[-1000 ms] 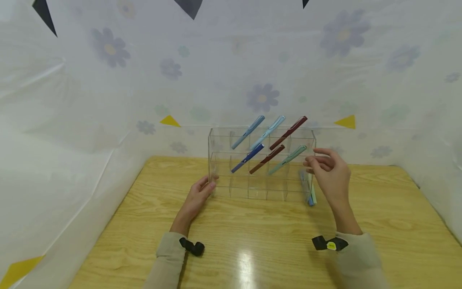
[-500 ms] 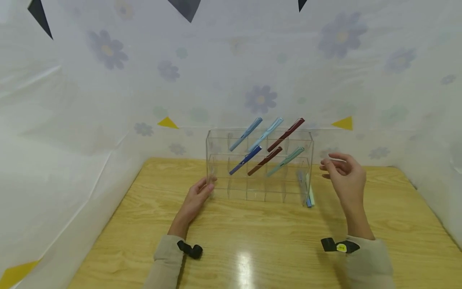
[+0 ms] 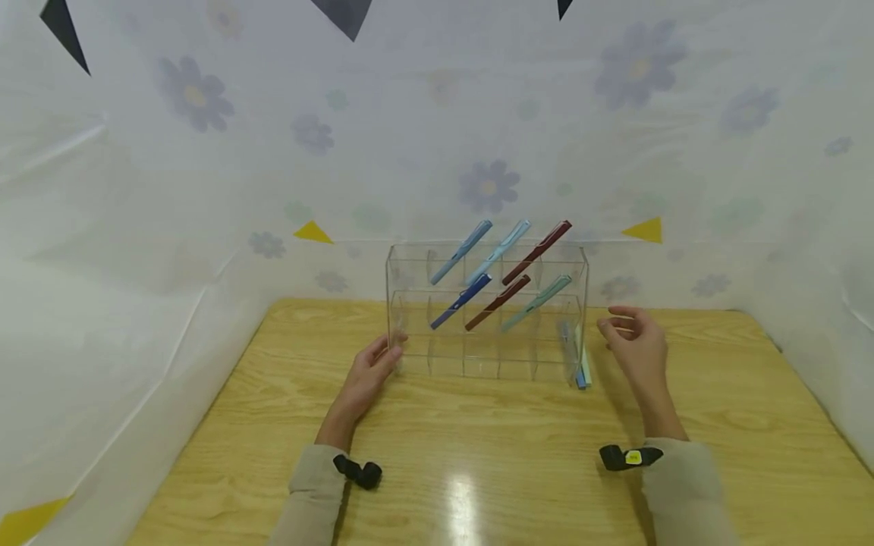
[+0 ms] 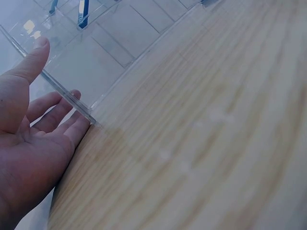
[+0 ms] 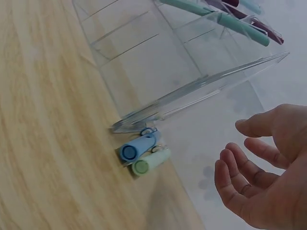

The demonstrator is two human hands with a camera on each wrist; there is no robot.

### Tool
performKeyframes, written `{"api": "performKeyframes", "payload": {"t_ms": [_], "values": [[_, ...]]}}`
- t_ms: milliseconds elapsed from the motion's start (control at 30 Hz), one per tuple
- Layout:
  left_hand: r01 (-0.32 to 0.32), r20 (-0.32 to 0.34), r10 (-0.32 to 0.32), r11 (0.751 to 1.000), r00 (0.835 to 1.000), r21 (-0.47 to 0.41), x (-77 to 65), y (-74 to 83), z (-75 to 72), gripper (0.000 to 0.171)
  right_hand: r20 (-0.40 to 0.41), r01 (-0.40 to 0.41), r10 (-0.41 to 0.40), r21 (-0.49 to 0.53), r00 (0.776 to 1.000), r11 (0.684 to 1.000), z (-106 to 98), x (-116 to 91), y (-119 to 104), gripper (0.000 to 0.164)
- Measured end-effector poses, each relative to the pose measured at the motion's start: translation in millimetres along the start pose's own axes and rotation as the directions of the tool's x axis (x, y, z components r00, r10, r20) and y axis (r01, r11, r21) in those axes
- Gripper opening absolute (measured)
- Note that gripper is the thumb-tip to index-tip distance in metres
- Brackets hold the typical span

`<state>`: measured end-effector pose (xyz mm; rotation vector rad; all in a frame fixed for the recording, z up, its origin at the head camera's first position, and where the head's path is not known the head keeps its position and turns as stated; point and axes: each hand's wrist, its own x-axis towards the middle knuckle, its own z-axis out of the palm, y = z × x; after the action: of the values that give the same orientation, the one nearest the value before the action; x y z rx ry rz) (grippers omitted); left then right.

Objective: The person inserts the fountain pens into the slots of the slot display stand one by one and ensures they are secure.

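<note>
A clear acrylic pen rack (image 3: pixel 481 345) stands upright on the wooden table, with several compartments in rows. My left hand (image 3: pixel 365 377) holds its left side edge, thumb in front and fingers behind the panel. Two slanted rows of pens rest in it: a grey-blue pen (image 3: pixel 461 252), a light blue pen (image 3: pixel 499 251) and a dark red pen (image 3: pixel 537 252) above; a dark blue pen (image 3: pixel 460 302), another dark red pen (image 3: pixel 498 302) and a green pen (image 3: pixel 536 303) below. My right hand (image 3: pixel 638 353) hovers right of the rack, fingers loosely bent, holding nothing.
A blue pen (image 5: pixel 139 146) and a pale green pen (image 5: pixel 152 162) lie side by side on the table (image 3: pixel 423 440) against the rack's right end. Behind the table hangs a white flowered sheet (image 3: pixel 410 152), which also encloses the sides.
My right hand has drawn away from the rack's upper right corner, then come down a little beside it. My left hand stays at the rack's left edge. The pens have not moved.
</note>
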<state>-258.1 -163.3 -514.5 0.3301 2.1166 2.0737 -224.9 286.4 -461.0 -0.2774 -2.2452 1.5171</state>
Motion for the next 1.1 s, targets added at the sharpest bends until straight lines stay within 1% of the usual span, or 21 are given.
{"api": "performKeyframes", "payload": {"t_ms": [200,300,400,533,600,667,800,867,933,1100], "values": [[-0.019,-0.003,0.019,1.000,1.000,0.006,1.8,2.5,1.2,0.055,0.078,-0.007,0.009,-0.022,0.997,1.000,8,2,18,0.043],[-0.012,0.002,0.012,1.000,1.000,0.001,1.3,4.1,1.6,0.056,0.122,-0.018,0.023,-0.037,0.992,0.999,10,1,23,0.045],[-0.005,0.012,0.005,1.000,1.000,-0.006,1.0,4.0,1.4,0.057,0.152,-0.044,0.055,-0.078,0.987,0.996,11,-2,27,0.044],[-0.013,0.014,0.013,1.000,1.000,-0.002,2.1,3.2,0.6,0.054,0.177,-0.097,0.119,-0.127,0.977,0.987,15,-5,29,0.042],[-0.014,0.010,0.014,1.000,1.000,-0.004,2.1,3.4,0.2,0.052,0.191,-0.106,0.134,-0.149,0.972,0.983,18,-5,29,0.042],[-0.013,0.013,0.013,1.000,1.000,-0.004,1.6,3.4,-0.2,0.051,0.195,-0.093,0.127,-0.176,0.972,0.980,21,-5,30,0.041],[-0.009,0.017,0.009,1.000,1.000,-0.004,0.9,3.2,-0.9,0.051,0.184,-0.015,0.062,-0.245,0.981,0.969,24,-4,31,0.038],[-0.012,0.019,0.013,1.000,1.000,-0.005,1.3,3.0,-1.1,0.052,0.179,0.010,0.039,-0.265,0.983,0.964,24,-5,31,0.036],[-0.015,0.019,0.015,1.000,1.000,-0.009,1.8,2.5,-1.2,0.051,0.182,0.006,0.043,-0.260,0.982,0.966,23,-5,31,0.036],[-0.011,0.026,0.011,1.000,1.000,-0.017,0.4,1.8,-1.0,0.053,0.171,0.016,0.035,-0.292,0.985,0.956,23,-6,32,0.032]]}}
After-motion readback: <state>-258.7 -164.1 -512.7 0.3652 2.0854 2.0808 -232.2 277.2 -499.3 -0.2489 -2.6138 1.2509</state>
